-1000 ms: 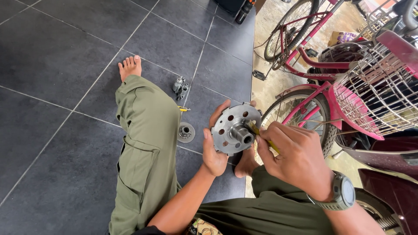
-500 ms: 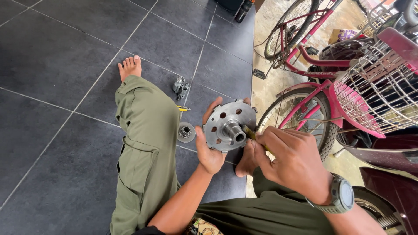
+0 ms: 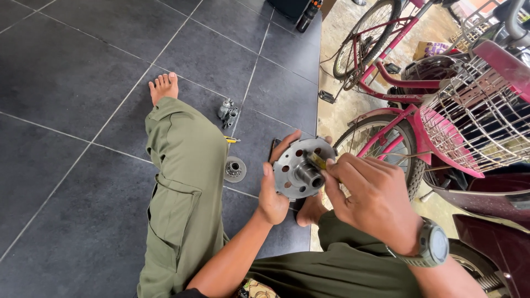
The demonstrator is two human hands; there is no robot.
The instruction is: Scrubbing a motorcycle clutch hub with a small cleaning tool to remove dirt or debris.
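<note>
Your right hand (image 3: pixel 372 201) pinched a small yellow-tipped tool (image 3: pixel 316 160) against the hub | your left hand (image 3: pixel 274 190) gripped the round grey metal hub (image 3: pixel 301 168), holed flange, central bore | beyond your left hand: smaller parts (image 3: pixel 234 169) on tiles

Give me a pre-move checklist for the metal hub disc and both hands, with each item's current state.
1. Left hand supports the metal hub disc from behind and below: ok.
2. Right hand pinches a small yellowish tool against the disc's centre sleeve: ok.
3. Tool tip seated properly in the sleeve: cannot tell, the fingers hide it.
4. Loose round part lies on the floor tiles beside the outstretched leg, within easy reach: ok.
5. Second small metal part lies further out on the tiles, apart from the leg: ok.
6. Pink bicycle's wheel stands close behind the right hand, little elbow room: not ok.
</note>
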